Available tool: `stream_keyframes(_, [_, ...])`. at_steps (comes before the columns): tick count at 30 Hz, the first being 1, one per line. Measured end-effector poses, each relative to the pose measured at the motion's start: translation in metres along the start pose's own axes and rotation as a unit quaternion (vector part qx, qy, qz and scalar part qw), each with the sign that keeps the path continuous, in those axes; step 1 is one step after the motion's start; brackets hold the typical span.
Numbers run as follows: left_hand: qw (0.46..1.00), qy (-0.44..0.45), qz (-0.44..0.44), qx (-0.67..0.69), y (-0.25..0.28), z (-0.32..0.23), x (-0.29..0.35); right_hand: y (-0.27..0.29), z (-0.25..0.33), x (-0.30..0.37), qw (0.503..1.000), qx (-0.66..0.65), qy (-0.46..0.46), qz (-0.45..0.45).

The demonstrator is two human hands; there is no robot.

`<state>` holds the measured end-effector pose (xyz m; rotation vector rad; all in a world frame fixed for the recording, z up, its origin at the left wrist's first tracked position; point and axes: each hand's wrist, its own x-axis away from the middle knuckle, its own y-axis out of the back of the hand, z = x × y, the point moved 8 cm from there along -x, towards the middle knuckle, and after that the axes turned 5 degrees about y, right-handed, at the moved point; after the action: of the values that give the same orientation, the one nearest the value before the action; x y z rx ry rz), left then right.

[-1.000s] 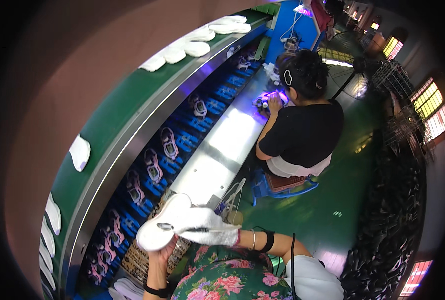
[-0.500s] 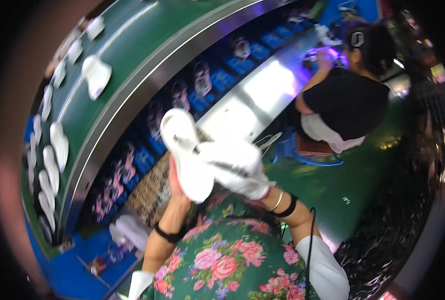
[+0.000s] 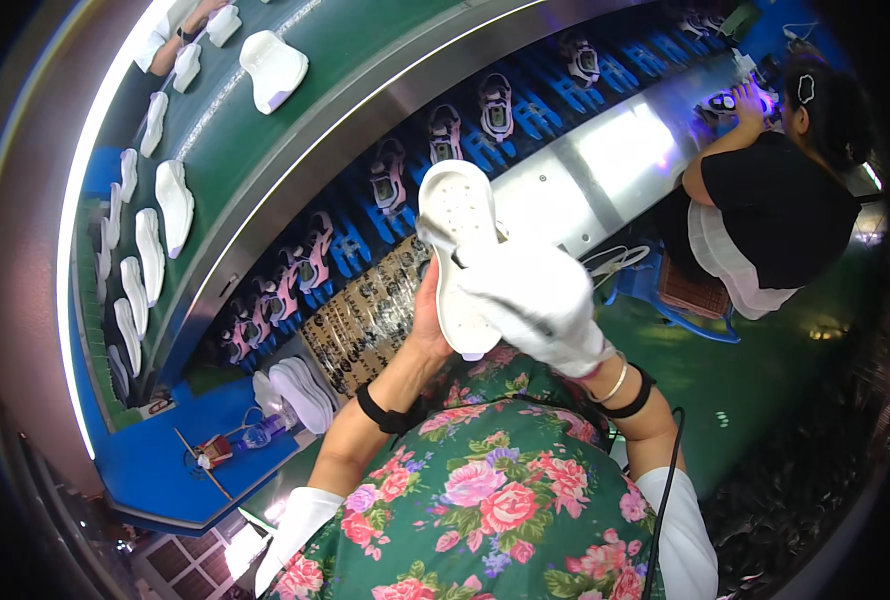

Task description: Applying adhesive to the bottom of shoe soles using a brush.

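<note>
Partly covered, cropped or too dark to read.
White cloth [image 3: 571, 278] hides the fingers of the right hand [image 3: 537, 308], so their grip cannot be told; a white shoe sole [image 3: 459, 215] covers most fingers of the left hand [image 3: 429, 318]. The flowered apron [image 3: 485, 500] runs off the near edge, another person's arm [image 3: 168, 54] is cut off far left, and the black heap [image 3: 800, 500] near right is too dim.

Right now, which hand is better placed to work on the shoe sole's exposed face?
Probably the right: the gloved right hand is over the white shoe sole, while the bare left hand supports its edge.
</note>
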<state>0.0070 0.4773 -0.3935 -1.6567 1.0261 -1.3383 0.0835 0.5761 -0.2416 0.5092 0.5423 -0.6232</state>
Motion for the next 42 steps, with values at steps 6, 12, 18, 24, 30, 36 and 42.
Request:
stream_keyframes(6, [0.996, -0.024, 0.07, 0.054, -0.006, -0.008, -0.014, 0.011, -0.004, 0.0, 0.995, 0.072, 0.064, -0.033])
stream_keyframes(12, [0.991, -0.075, 0.105, 0.034, -0.026, -0.019, -0.033, 0.01, -0.036, 0.014, 0.98, -0.155, -0.09, -0.086])
stream_keyframes(18, [0.995, -0.064, 0.076, 0.033, -0.035, -0.021, -0.051, 0.004, -0.011, 0.022, 0.995, 0.046, 0.075, -0.041])
stream_keyframes(24, [0.989, -0.04, 0.126, 0.065, -0.054, -0.018, -0.058, 0.024, -0.029, 0.024, 0.998, -0.02, 0.023, -0.054])
stream_keyframes(30, [0.988, -0.057, 0.136, 0.05, -0.037, -0.028, -0.065, 0.017, -0.023, 0.038, 0.998, -0.059, 0.004, 0.011])
stream_keyframes(36, [0.993, 0.037, 0.112, 0.01, -0.03, -0.03, -0.068, 0.007, -0.017, 0.04, 0.995, 0.044, 0.072, 0.061])
stream_keyframes(42, [0.989, 0.07, 0.126, -0.045, -0.031, -0.03, -0.059, 0.023, -0.033, 0.038, 0.998, -0.056, -0.01, 0.003])
